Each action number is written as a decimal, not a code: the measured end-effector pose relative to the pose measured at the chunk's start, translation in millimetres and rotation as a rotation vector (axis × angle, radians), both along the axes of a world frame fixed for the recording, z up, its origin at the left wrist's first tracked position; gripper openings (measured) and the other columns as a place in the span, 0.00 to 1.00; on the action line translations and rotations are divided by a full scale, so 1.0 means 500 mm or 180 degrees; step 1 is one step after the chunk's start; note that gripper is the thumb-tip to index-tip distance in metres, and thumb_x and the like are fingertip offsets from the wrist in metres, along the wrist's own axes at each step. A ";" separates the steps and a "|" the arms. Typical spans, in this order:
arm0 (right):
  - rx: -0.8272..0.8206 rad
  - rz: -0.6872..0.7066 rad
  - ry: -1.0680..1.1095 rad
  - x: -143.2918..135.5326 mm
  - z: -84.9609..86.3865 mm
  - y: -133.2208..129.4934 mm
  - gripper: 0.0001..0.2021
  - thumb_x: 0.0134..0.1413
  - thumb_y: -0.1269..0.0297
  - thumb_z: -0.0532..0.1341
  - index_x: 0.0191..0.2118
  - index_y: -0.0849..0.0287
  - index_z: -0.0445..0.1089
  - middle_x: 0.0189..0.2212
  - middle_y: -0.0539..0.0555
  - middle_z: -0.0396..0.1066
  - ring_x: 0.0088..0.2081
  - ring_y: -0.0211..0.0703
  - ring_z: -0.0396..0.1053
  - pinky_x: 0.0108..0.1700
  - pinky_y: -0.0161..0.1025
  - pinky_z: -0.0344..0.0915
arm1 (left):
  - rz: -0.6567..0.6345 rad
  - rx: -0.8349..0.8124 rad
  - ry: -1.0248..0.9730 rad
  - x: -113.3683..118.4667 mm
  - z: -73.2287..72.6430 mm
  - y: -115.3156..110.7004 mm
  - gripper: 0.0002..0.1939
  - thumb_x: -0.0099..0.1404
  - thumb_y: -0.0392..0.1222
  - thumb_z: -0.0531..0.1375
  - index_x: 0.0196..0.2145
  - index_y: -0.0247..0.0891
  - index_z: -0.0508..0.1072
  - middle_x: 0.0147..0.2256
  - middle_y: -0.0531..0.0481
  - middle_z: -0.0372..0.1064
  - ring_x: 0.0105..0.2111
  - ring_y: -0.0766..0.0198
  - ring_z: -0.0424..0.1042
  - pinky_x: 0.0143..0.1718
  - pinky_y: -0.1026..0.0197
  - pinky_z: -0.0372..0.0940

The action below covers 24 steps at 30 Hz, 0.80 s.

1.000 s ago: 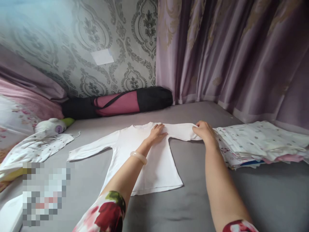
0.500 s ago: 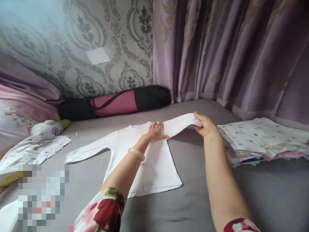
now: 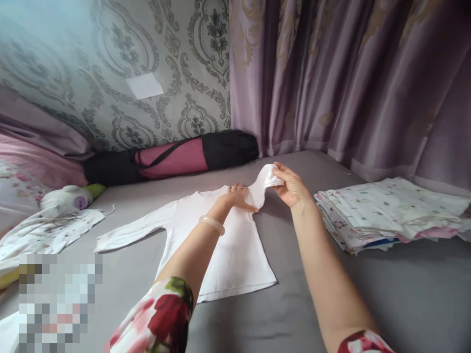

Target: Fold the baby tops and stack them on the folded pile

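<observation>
A white long-sleeved shirt (image 3: 235,260) lies spread flat on the grey bed sheet (image 3: 294,304), its neckline toward the wall. My left hand (image 3: 237,197) rests open on the shirt near the right-hand shoulder, fingers spread and pressing the cloth. Pinched in my right hand (image 3: 290,185) is the cuff end of the right-hand sleeve (image 3: 267,177), which is lifted off the bed and bent upward. The other sleeve (image 3: 136,233) stretches out flat to the left.
A stack of folded patterned clothes (image 3: 390,208) sits at the right. Along the wall lies a black and pink long bag (image 3: 172,157). At the left are a plush toy (image 3: 66,197) and spotted white clothing (image 3: 62,228). Purple curtains (image 3: 312,73) hang behind.
My right hand has moved left and slightly up, bringing the cuff toward the shirt's shoulder, so the stretched sleeve now bends. My left hand stays on the shoulder.
</observation>
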State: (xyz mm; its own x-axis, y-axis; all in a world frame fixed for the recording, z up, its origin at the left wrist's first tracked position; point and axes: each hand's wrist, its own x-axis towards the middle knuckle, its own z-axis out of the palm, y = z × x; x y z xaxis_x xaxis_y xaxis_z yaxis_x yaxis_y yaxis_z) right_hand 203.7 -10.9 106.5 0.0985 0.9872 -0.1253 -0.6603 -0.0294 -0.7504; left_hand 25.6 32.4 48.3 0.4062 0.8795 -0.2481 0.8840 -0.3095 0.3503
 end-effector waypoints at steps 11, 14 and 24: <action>0.0127 -0.0164 -0.0329 -0.070 -0.033 0.007 0.20 0.38 0.74 0.69 0.40 0.54 0.69 0.32 0.46 0.75 0.33 0.38 0.74 0.31 0.31 0.72 | 0.1771 -0.0228 -0.3737 -0.146 -0.025 -0.124 0.28 0.61 0.58 0.62 0.52 0.37 0.69 0.60 0.36 0.62 0.59 0.51 0.64 0.57 0.52 0.61; 0.0410 0.0100 -0.0575 -0.141 -0.057 -0.014 0.24 0.41 0.67 0.69 0.48 0.50 0.67 0.40 0.47 0.76 0.42 0.42 0.75 0.40 0.38 0.74 | 0.2301 -0.0770 -0.4641 -0.181 -0.046 -0.132 0.27 0.61 0.61 0.61 0.47 0.35 0.69 0.52 0.34 0.67 0.50 0.54 0.72 0.50 0.54 0.68; 0.0422 0.1007 -0.1297 -0.174 -0.099 -0.024 0.14 0.50 0.64 0.68 0.43 0.56 0.71 0.44 0.55 0.78 0.47 0.43 0.75 0.53 0.43 0.69 | 0.2645 -0.1169 -0.5197 -0.207 -0.056 -0.124 0.17 0.67 0.53 0.57 0.41 0.35 0.69 0.36 0.43 0.74 0.37 0.60 0.76 0.40 0.58 0.72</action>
